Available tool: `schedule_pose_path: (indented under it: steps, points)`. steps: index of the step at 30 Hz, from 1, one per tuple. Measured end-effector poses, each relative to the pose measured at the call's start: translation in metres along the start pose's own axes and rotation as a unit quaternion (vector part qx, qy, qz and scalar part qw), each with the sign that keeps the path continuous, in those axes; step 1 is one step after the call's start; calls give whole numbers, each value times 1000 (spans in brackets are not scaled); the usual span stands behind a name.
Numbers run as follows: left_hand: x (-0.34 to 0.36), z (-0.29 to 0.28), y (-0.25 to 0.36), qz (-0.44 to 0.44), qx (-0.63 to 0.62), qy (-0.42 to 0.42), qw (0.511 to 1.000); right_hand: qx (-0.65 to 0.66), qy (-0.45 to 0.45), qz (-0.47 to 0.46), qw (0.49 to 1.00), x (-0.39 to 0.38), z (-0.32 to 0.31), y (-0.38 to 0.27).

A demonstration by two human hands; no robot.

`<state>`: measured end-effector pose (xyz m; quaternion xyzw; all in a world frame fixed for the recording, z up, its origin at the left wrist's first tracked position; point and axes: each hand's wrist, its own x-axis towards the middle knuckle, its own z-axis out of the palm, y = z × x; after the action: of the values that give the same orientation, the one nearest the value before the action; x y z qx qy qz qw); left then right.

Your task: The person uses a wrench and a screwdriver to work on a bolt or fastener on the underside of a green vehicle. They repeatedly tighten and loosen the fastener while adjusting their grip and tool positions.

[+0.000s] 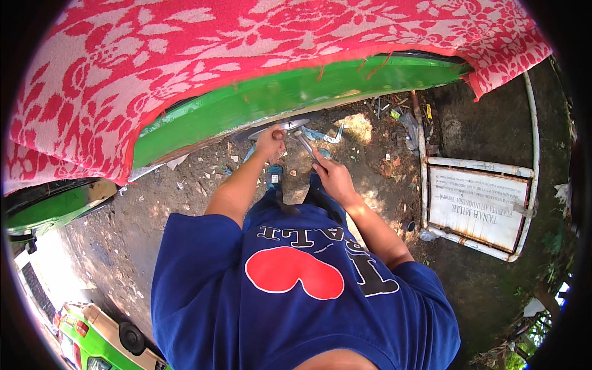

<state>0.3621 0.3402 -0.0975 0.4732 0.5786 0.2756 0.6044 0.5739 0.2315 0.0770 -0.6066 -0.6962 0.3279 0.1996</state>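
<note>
Tool [304, 142] — near wheel rim [298, 124], open ground [367, 169]

On the far side, the cloth [203, 61] is red with a pattern of pale pink leaves, and the long panel [246, 102] under it is bright green. On the near side, the shirt [203, 277] is dark blue, with a red heart [295, 266] and black letters [369, 274], all edged in white, while the tool [303, 142] in the right hand [333, 179] is silvery grey. At right, the sign board [468, 200] is white with brown rust stains; at near left, one vehicle [95, 327] is green and cream.
</note>
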Motion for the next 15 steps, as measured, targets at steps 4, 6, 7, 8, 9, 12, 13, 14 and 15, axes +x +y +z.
schedule_pose_path:
  steps: [4,6,7,8,9,12,13,14,15]
  points:
    - [-23,1,5,107,12,-34,994,105,45,5,993,-16,-25,-3]
    - [-32,5,16,135,-10,-33,990,122,46,39,991,-20,-29,-6]
    - [-29,6,17,135,-18,-37,990,122,49,50,990,-21,-30,-7]
    - [-24,6,19,136,-26,-41,990,123,52,61,989,-22,-31,-8]
    - [-23,6,25,136,-33,-45,989,125,54,71,988,-22,-32,-8]
    - [-25,11,40,137,-10,-48,989,122,56,103,986,-25,-34,-4]
    - [-24,11,41,147,-8,-49,988,135,56,105,984,-26,-35,-4]
    - [-22,12,42,157,-6,-50,986,147,56,107,982,-26,-37,-4]
    - [-20,13,43,167,-4,-51,985,160,56,109,980,-25,-38,-4]
